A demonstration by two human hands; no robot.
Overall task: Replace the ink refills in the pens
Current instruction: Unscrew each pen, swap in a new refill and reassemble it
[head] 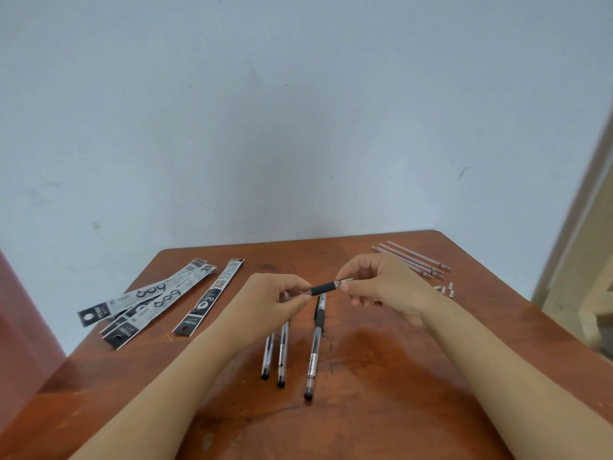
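Wooden table (398,376): left hand (272,300) and right hand (381,287) pinch ends of one pen (323,289); three pens (283,350) mid-table; loose refills (414,260) at far-right corner. Probably partway.

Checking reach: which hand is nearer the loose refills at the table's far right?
Right. The right hand is just left of the loose refills; the left hand is farther left, beyond the held pen.

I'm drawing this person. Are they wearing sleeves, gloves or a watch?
No. The left forearm and right forearm are bare, no sleeves in view. The left hand and right hand wear no gloves, and no watch, bracelet or ring shows.
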